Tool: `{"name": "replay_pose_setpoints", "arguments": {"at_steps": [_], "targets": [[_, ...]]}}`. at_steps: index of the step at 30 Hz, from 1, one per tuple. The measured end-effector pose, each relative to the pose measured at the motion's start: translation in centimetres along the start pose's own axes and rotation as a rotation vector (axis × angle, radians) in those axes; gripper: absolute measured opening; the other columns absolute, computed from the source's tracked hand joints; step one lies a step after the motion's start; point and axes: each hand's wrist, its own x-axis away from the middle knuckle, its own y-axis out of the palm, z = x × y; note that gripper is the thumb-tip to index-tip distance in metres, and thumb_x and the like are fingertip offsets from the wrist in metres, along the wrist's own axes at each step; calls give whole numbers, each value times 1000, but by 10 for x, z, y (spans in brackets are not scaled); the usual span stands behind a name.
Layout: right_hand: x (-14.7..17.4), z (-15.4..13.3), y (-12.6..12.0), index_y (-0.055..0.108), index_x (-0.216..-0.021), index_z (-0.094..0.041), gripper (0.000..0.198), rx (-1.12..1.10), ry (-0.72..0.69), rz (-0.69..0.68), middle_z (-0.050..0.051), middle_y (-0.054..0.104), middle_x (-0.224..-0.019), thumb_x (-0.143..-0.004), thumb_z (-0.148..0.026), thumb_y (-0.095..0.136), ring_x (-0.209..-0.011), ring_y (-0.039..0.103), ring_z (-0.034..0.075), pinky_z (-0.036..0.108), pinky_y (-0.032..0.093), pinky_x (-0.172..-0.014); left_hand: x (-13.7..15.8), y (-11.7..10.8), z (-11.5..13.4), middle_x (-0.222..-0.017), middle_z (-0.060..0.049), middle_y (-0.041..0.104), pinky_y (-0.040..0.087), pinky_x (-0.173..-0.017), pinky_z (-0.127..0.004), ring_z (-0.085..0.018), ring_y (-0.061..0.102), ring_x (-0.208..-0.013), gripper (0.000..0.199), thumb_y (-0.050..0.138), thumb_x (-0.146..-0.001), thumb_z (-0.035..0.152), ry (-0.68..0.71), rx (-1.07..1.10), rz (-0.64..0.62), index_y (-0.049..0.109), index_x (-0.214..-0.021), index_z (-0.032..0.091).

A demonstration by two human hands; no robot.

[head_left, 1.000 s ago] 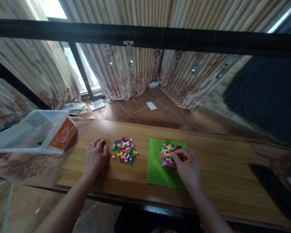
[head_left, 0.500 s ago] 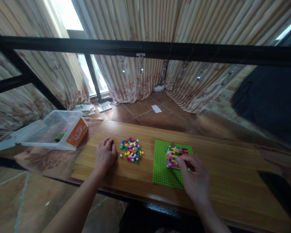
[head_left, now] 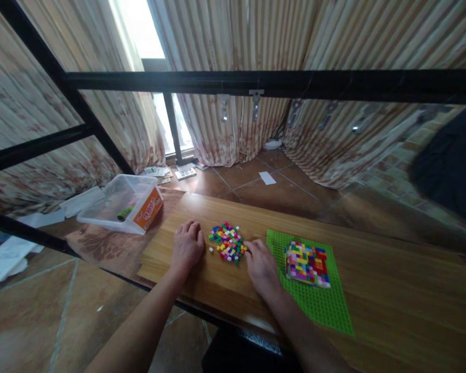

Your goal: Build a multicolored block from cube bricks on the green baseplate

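A loose pile of small multicoloured building bricks [head_left: 227,241] lies on the wooden board. My left hand [head_left: 188,244] rests on the board left of the pile, fingers loosely bent and holding nothing; a single white brick [head_left: 211,249] sits between the two. At the pile's right edge my right hand [head_left: 262,265] has its thumb and forefinger closed at a small yellow-orange brick [head_left: 244,248], partly covered by the fingertips. Beyond that hand lies a green studded baseplate [head_left: 326,311], partly under my right forearm. It carries a layered block of coloured bricks [head_left: 307,264].
A clear plastic box [head_left: 118,199] with an orange label stands at the left on a brown cloth [head_left: 112,251]. A black metal bar [head_left: 201,84] crosses in front of the curtains. Papers [head_left: 267,178] lie on the tiled floor beyond the wooden board [head_left: 396,269].
My right hand has moved left from the brick block to the edge of the loose pile. My left hand stays beside the pile. The whole view has shifted leftward.
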Motion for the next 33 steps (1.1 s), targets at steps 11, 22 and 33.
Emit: {"name": "replay_pose_setpoints", "arguments": {"at_steps": [11, 22, 33], "targets": [[9, -5, -7, 63, -79, -20, 18, -70, 44, 33, 4, 64, -81, -89, -18, 47, -78, 60, 18, 29, 46, -73, 0, 0, -1, -121, -14, 63, 42, -103, -42, -28, 55, -113, 34, 45, -88, 27, 21, -11, 5, 63, -114, 14], [60, -1, -76, 70, -91, -22, 19, -432, 205, 181, 5, 71, -89, -87, -33, 54, -81, 66, 18, 30, 53, -74, -3, 2, -5, -120, -13, 63, 42, -102, -43, -28, 55, -113, 36, 42, -88, 31, 38, -36, 18, 63, -113, 16], [47, 64, -118, 71, -91, -22, 27, -79, 298, 327, 5, 70, -93, -86, -37, 50, -80, 65, 19, 34, 50, -74, -5, 4, -8, -121, -15, 62, 41, -103, -43, -29, 55, -114, 41, 38, -90, 33, 64, -76, 5, 62, -116, 13]]}}
